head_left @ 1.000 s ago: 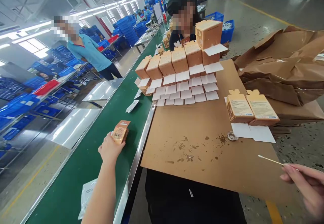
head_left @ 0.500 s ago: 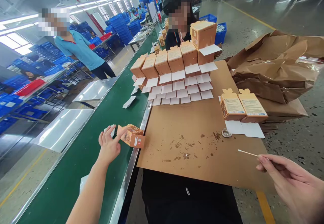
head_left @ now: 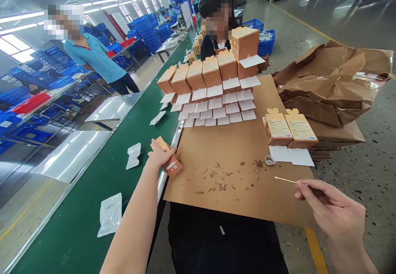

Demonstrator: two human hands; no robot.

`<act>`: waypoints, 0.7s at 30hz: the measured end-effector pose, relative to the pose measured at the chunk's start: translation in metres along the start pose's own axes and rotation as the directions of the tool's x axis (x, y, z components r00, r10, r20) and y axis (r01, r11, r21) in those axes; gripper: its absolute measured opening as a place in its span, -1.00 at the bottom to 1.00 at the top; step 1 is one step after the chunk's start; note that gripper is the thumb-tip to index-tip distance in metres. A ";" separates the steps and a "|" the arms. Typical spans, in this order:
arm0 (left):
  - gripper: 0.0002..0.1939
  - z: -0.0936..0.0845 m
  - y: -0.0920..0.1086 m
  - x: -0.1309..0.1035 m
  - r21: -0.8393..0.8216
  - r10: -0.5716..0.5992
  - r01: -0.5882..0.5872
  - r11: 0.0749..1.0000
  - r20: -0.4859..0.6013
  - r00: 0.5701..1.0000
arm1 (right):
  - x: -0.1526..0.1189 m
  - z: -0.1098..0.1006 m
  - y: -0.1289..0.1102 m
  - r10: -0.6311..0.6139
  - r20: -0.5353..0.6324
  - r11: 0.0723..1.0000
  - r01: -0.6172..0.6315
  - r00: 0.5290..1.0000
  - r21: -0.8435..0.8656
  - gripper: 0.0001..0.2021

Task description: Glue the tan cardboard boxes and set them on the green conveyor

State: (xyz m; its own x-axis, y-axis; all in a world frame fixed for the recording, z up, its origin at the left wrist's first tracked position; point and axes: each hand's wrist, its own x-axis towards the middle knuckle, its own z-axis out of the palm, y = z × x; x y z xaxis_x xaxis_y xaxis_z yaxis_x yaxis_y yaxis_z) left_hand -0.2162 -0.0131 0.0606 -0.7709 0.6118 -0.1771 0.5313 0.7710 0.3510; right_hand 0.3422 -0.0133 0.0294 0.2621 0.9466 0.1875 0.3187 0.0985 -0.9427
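Observation:
My left hand (head_left: 159, 156) is wrapped over a small orange printed carton (head_left: 172, 166), which lies at the metal edge between the green conveyor belt and the cardboard sheet. Between thumb and fingers of my right hand (head_left: 331, 204) is a cotton swab (head_left: 285, 179), its white tip pointing left above the cardboard. A small round metal-looking dish (head_left: 269, 160) sits on the cardboard beyond the swab. Behind it stand two orange cartons (head_left: 278, 127) side by side, their white flaps folded out toward me. Dark stains and specks mark the cardboard (head_left: 198, 146) near the dish.
Rows of stacked orange cartons (head_left: 195, 76) with white flaps fill the far end of the cardboard. Clear packets (head_left: 110, 214) lie on the green belt (head_left: 77, 224). Crumpled brown paper (head_left: 328, 84) is at the right. One person sits beyond the stack; another stands left.
My left hand has moved right and closed over the carton, which has turned slightly. My right hand has shifted left with the swab. The view has moved a little.

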 end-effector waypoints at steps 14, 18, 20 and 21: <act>-0.08 0.054 -0.044 -0.032 -0.938 0.417 -0.024 0.347 0.131 0.900 | -0.018 -0.020 0.018 -0.031 -0.053 0.999 0.029 0.998 -0.035 -0.70; -0.07 0.062 -0.066 -0.011 -0.823 0.437 -0.068 0.564 0.228 0.870 | -0.021 -0.021 0.010 -0.009 -0.092 0.999 0.004 0.996 -0.047 -0.70; -0.09 0.062 -0.074 -0.002 -0.747 0.468 -0.120 0.654 0.275 0.840 | -0.024 -0.020 0.006 0.002 -0.108 0.998 -0.008 0.994 -0.059 -0.68; -0.10 0.061 -0.076 0.001 -0.714 0.485 -0.146 0.685 0.297 0.823 | -0.024 -0.020 0.005 0.000 -0.109 0.998 -0.007 0.994 -0.064 -0.67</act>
State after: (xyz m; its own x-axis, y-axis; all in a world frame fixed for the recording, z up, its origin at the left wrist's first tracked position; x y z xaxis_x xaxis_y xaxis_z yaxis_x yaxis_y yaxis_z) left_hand -0.2355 -0.0602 -0.0223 -0.2724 0.9295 -0.2488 0.2254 0.3130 0.9226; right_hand 0.3555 -0.0422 0.0260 0.3603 0.9074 0.2164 0.3744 0.0718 -0.9245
